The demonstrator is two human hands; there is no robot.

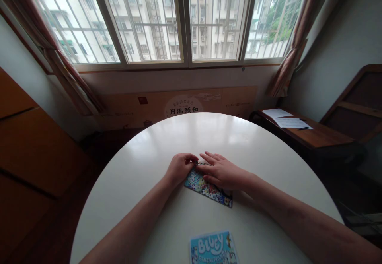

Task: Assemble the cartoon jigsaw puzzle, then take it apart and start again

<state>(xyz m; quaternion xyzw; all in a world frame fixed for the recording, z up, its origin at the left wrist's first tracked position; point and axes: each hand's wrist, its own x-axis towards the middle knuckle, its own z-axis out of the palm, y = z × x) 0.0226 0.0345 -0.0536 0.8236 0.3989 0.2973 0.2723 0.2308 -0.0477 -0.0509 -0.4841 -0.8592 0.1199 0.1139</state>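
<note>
Card (pixel 205 189): 1 pc, flat on counter approx. mid, under R hand; thin, straight-edged, 1 sharp corner twd wearer; busy multicol. print w/ blue. Full outline hidden by hands.
L hand (pixel 180 168): fingers curled, thumb & index at card's top L corner; can't tell if clamped.
R hand (pixel 223 172): palm down over card, fingers apart & extended, touching its top.
Booklet (pixel 210 245): 1, nearer wearer, apart from card; blue cover, white "BLUEY" lettering, cut off by bottom edge of view.
Counter (pixel 119 184): 1, round, white, smooth, glossy w/ window reflections.
Side table (pixel 325 134): 1, brown wood, to R; bears white papers (pixel 294 123) (at least 2 sheets) & 2 dark thin pens (pixel 302 128).
Board (pixel 238 97): tan, Chinese characters in pale circle, behind counter.
Window (pixel 185 41): 1, 4 glass panes, bars outside.
Curtains (pixel 294 59): 2, pinkish fabric, gathered, 1 each side.
</note>
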